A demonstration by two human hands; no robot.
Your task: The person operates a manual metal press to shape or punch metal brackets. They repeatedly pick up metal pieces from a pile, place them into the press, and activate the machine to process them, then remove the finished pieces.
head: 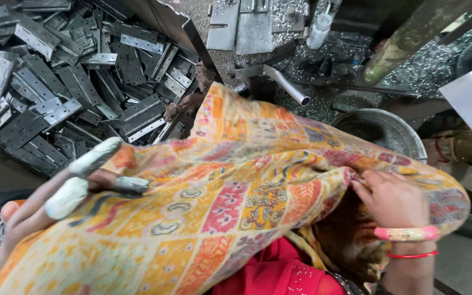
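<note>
- Metal hinges [77, 82] lay heaped at ten o'clock, untouched.
- Left hand [55, 202], fingers wrapped and spread wide, rested on the patterned cloth [236, 202].
- Right hand [394, 202], at three o'clock, pinched the cloth's edge, mid-adjustment; straightening seemed unfinished.

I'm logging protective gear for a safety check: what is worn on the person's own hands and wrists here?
The left hand has pale grey-white wrappings bound round several fingers, smudged dark in places. The right hand has bare fingers; its wrist carries a broad pink bangle with a pale, textured middle band and, below it, a thin red bangle. No gloves on either hand.
</note>
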